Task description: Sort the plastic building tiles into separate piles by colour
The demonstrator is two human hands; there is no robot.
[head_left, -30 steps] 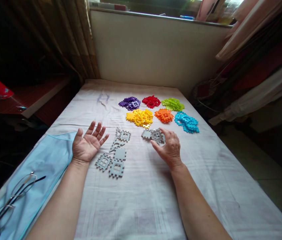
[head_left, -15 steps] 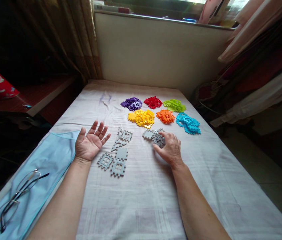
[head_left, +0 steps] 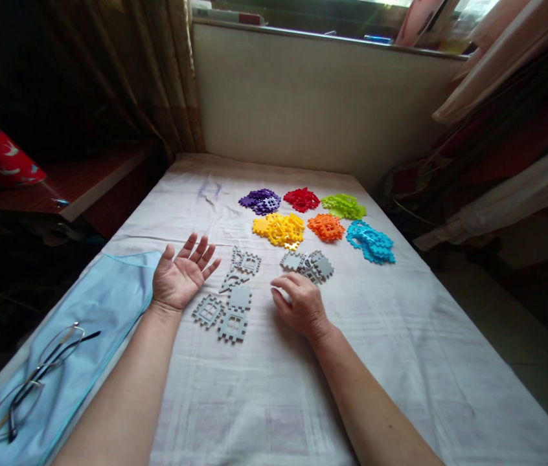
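Note:
My left hand (head_left: 179,277) rests palm up with its fingers spread and holds nothing. To its right lies a loose column of grey interlocking plastic pieces: a window piece (head_left: 207,312), another window piece (head_left: 232,325) and a plain square (head_left: 239,298) among them. My right hand (head_left: 300,304) is just above the cloth, palm down, thumb and fingers apart, with nothing visible in it. Right beyond its knuckles sits a small heap of grey pieces (head_left: 321,266), overlapping one another, with a flat grey piece (head_left: 293,260) at its left side.
Farther back are piles of purple (head_left: 260,202), red (head_left: 302,199), green (head_left: 344,206), yellow (head_left: 280,230), orange (head_left: 326,227) and blue pieces (head_left: 371,243). Eyeglasses (head_left: 41,375) lie on a light blue cloth (head_left: 123,285) at left. A wall (head_left: 313,103) stands behind the table.
My right hand has let go of the grey heap and moved left and nearer to me. A plain grey piece now shows on that heap. My left hand stays open in place.

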